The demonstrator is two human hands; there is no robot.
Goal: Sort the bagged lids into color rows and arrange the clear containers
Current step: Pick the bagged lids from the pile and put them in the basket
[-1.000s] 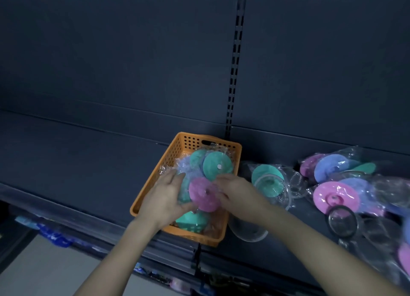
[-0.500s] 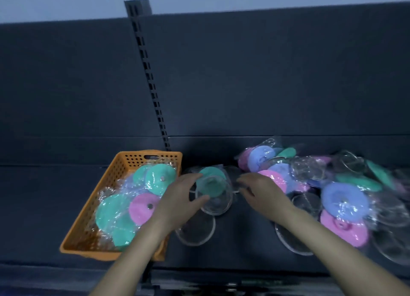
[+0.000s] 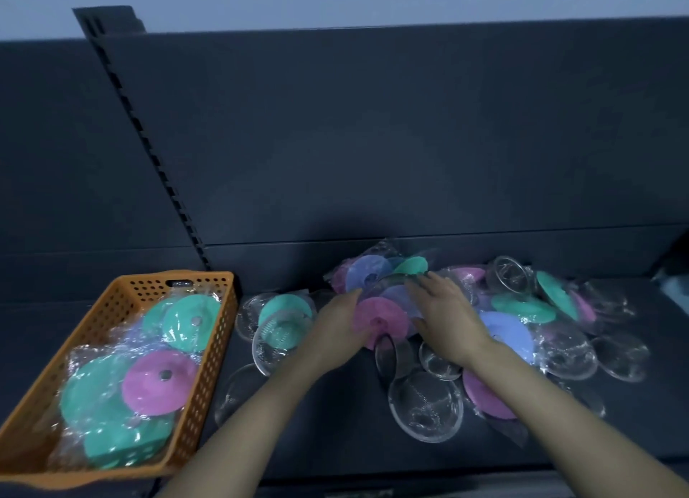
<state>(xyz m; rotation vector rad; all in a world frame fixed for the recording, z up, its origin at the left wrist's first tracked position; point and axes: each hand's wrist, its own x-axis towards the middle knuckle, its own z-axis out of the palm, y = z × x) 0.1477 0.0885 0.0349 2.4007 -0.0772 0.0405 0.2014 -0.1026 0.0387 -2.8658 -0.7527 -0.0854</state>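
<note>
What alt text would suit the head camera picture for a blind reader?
A person's left hand and right hand reach into a heap of bagged pink, green and lilac lids and clear containers on a dark shelf. An orange basket on the left holds more.

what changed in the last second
Both hands left the orange basket and moved right to the pile: the left hand now touches the pink lid, the right hand rests on bagged lids beside it. Basket and its lids stayed put.
</note>
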